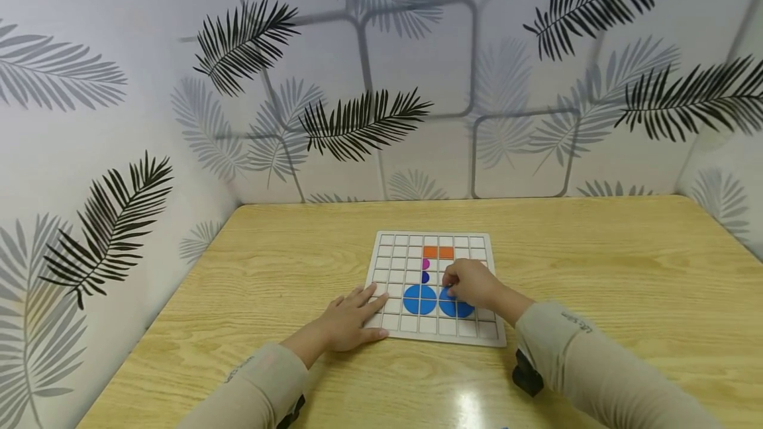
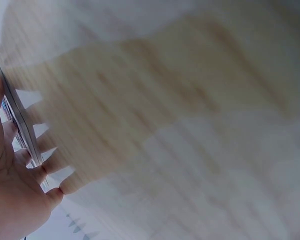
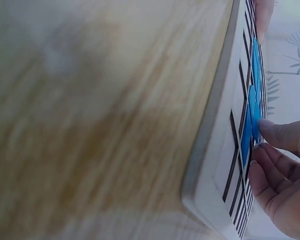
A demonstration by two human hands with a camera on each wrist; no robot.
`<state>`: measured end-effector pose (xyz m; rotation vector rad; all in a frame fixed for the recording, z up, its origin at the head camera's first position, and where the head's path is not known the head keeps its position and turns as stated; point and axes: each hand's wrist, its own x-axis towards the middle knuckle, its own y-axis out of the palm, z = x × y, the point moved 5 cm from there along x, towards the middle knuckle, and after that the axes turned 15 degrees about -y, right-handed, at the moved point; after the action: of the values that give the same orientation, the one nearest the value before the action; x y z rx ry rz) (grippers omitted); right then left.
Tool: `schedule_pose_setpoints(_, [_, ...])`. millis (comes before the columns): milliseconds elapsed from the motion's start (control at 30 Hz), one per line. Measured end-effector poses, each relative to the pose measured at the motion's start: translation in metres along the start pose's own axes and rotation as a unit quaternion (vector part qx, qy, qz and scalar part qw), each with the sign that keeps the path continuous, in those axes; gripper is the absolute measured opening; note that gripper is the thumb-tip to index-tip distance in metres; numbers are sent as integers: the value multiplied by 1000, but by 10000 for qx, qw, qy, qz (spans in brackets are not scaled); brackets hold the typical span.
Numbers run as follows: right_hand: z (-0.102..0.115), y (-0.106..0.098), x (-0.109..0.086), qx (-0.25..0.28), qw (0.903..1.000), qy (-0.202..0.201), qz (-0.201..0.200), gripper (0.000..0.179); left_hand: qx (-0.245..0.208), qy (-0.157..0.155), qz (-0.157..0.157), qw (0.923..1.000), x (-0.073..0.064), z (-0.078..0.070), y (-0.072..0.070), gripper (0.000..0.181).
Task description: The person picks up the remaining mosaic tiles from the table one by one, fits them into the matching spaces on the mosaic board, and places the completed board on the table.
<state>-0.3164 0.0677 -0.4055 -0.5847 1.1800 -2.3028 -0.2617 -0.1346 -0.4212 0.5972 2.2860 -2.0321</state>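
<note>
A white grid board (image 1: 384, 262) lies flat on the wooden table. My left hand (image 1: 346, 322) rests at its lower left edge, fingers spread over the rim; the left wrist view shows the hand (image 2: 17, 185) along the board's side. At the right-hand blue circle (image 1: 456, 308), my right hand (image 1: 475, 285) has thumb and fingertips curled together, pinching a blue quarter-circle tile (image 3: 255, 131) at the board's surface. That circle's upper right part is hidden by the hand. A full blue circle (image 1: 420, 300) of several tiles sits to its left.
Above the circles are two orange squares (image 1: 438, 252), a magenta half-circle (image 1: 426, 264) and a dark blue half-circle (image 1: 425, 277). The wooden table (image 1: 298, 243) reaches back to a wall (image 1: 417, 164) with leaf patterns. A small blue bit (image 1: 504, 428) shows at the bottom edge.
</note>
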Motion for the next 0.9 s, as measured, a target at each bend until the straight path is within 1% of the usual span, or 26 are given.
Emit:
schedule_pose_setpoints(100, [-1,0,-1,-14,10000,3,-23,7,-4,30,-2,10000,0,-1,0,63])
schedule_pose_setpoints(333, [0,-2,-6,47,9996,-252,-84,6,28,148,-92,9998,0,-2,-1,63])
schedule_pose_setpoints(467, [1,-4,-7,53,9997,-229,-54,6,92,126,-103,9998,1,-2,0,63])
schedule_pose_setpoints(567, [2,-7,-10,37,9995,-302,-33,7,132,105,-95,9998,1,-1,0,63])
schedule_pose_setpoints(833, [9,-15,-27,135,9995,-291,11,8,76,103,-90,9999,1,0,1,63])
schedule_pose_setpoints(900, [13,-17,-34,259,9993,-271,30,7,61,115,-89,9999,1,0,1,63])
